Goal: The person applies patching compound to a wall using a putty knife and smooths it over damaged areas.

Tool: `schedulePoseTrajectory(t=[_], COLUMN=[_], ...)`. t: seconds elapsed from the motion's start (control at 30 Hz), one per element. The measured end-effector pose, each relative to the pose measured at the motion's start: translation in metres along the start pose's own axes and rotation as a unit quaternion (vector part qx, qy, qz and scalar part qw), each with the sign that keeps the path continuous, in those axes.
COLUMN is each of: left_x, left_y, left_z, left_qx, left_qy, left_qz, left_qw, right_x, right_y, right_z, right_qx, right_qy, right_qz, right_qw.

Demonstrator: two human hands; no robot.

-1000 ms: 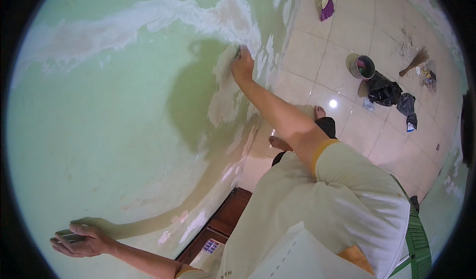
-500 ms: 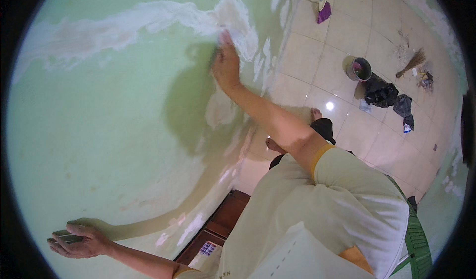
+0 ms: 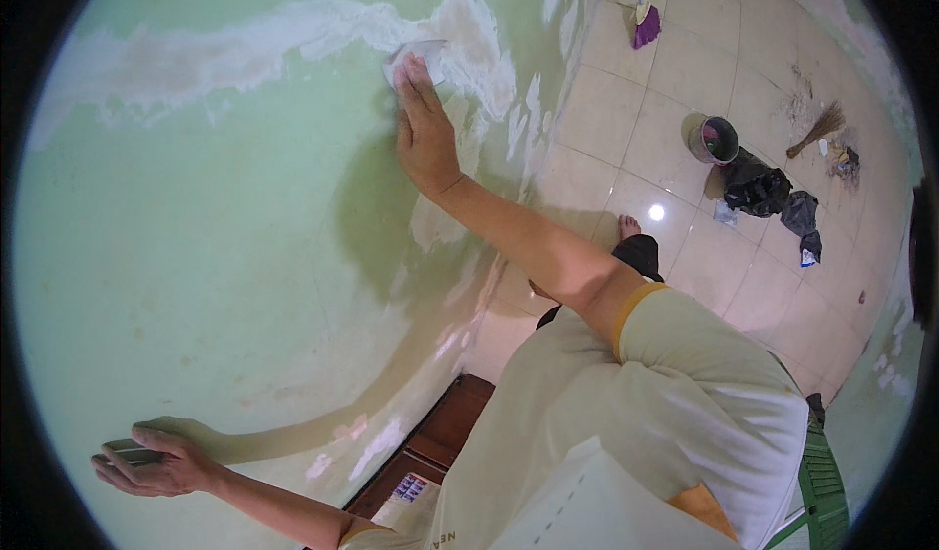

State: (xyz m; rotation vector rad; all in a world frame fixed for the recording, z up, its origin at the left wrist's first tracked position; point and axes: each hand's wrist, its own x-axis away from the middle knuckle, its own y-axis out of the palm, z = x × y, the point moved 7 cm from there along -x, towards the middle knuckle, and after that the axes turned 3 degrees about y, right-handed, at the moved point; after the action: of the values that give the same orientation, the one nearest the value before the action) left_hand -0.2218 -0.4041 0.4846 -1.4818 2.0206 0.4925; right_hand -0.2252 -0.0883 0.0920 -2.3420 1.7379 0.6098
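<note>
A green wall [image 3: 225, 257] carries a long band of white filler [image 3: 186, 56] across its upper part, widening into a patch at the right end. My right hand [image 3: 427, 139] presses a pale, greyish sheet of sandpaper [image 3: 430, 59] to the wall beside that patch. Its fingers lie extended over the sheet; the sheet's other face is hidden against the wall. At the lower left, my left hand [image 3: 156, 462] rests by the wall with dusty fingers spread and nothing visible in them.
Right of the wall lies a tiled floor [image 3: 675, 90] with a bucket [image 3: 713, 140], black plastic bags [image 3: 755, 184], a twig broom [image 3: 817, 132] and a purple mop head [image 3: 646, 27]. Brown wooden furniture [image 3: 440, 438] stands low by the wall; a green slatted piece [image 3: 824, 482] is lower right.
My right hand has shifted a little left and down on the wall, and the sandpaper sheet now shows under its fingers. The left hand stays almost in place.
</note>
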Motion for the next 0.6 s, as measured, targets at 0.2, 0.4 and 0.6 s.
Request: schedulePoseTrajectory(t=[0.2, 0.4, 0.6], left_x=[-0.009, -0.003, -0.004], left_y=[0.004, 0.0, 0.0], left_z=[-0.001, 0.004, 0.002], left_qx=[-0.014, -0.002, -0.015], left_qy=[0.018, 0.027, 0.026], left_qz=[-0.013, -0.002, -0.006], left_qw=[1.0, 1.0, 1.0], right_x=[0.023, -0.009, 0.016], right_y=[-0.015, -0.002, -0.012], right_z=[0.123, -0.005, 0.081], right_qx=[0.062, 0.022, 0.071], right_qy=[0.185, 0.02, 0.066], right_qz=[0.083, 0.03, 0.068], right_qw=[0.977, 0.999, 0.993])
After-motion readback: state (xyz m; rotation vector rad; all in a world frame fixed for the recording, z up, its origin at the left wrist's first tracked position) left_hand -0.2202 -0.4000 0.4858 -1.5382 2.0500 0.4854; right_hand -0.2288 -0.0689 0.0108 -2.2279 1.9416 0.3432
